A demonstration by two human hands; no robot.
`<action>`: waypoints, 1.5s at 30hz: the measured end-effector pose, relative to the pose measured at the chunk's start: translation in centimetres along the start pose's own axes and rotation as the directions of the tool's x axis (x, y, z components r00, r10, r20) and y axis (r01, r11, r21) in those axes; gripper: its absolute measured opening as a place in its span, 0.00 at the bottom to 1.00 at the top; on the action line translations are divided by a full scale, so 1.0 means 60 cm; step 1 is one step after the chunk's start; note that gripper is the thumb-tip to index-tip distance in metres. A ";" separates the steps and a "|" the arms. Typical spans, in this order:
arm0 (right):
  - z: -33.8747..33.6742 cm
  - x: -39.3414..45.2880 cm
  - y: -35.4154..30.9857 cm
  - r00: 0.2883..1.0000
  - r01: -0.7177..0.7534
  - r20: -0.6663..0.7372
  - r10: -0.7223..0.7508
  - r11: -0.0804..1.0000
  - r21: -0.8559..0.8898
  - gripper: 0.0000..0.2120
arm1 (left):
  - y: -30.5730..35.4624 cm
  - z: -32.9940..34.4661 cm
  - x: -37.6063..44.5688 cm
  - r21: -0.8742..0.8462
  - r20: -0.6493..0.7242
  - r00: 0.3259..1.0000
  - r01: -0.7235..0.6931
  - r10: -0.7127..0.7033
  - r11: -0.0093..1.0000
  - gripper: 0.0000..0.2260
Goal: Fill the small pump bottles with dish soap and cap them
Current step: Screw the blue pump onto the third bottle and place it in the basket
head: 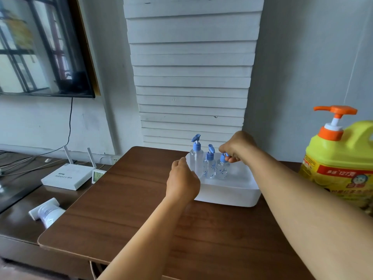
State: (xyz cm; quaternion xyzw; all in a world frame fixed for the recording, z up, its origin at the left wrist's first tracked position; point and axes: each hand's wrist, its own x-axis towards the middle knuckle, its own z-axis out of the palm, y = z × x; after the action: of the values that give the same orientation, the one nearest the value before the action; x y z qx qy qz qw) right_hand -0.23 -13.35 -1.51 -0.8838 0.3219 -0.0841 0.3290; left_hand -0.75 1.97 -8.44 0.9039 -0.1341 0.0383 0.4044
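**Pump bottles in tray, filling apparently not begun**

Head view: three pump bottles (210, 164) are standing capped in the white tray (238, 190); right hand (237, 147) is pinching the rightmost pump, left hand (182, 181) curling at the tray's rim; dish soap jug (339, 156) waiting, bottles seemingly empty.

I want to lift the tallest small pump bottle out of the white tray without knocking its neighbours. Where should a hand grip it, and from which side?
Probably round the blue collar just under the pump head of the tallest pump bottle, coming from above and the left. It stands upright at the left end of the row in the white tray, with the middle bottle close on its right.
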 end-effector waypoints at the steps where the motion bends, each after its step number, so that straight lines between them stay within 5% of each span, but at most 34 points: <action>1: 0.001 0.000 -0.001 1.000 -0.007 0.000 0.007 1.000 0.008 0.09 | -0.001 0.000 0.000 -0.004 0.002 1.000 -0.002 0.002 1.000 0.16; 7: -0.004 0.000 -0.009 0.999 0.044 0.010 -0.044 0.999 -0.031 0.21 | -0.002 -0.002 -0.003 -0.014 0.007 1.000 -0.008 0.008 1.000 0.16; 13: -0.054 -0.046 0.037 0.959 0.176 -0.228 -0.171 0.984 0.001 0.22 | -0.006 0.002 -0.005 -0.125 0.018 0.999 0.051 -0.049 0.991 0.04; 17: -0.032 -0.086 0.094 0.987 0.102 -0.134 -0.084 0.986 0.133 0.27 | -0.002 0.007 -0.012 -0.247 0.029 0.993 0.114 -0.111 0.962 0.04; 20: -0.005 -0.103 0.121 0.994 -0.024 -0.102 0.047 0.974 0.224 0.27 | 0.005 0.011 -0.019 -0.322 0.026 0.983 0.182 -0.184 0.929 0.15; 27: 0.028 -0.107 0.145 0.961 -0.162 -0.092 0.260 0.804 0.572 0.21 | 0.002 0.018 -0.018 -0.447 0.006 0.962 0.247 -0.273 0.860 0.17; 45: 0.116 -0.044 0.032 0.990 -0.086 -0.033 0.138 0.768 0.634 0.20 | -0.090 -0.046 0.093 -0.448 -0.079 0.943 0.255 -0.322 0.857 0.20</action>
State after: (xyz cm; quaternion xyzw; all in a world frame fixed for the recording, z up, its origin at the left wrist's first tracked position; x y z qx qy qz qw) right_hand -0.75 -9.11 -7.94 -0.6976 0.3400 -0.2016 0.5976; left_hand 6.23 6.30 -9.50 0.7960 0.0290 0.0147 0.6044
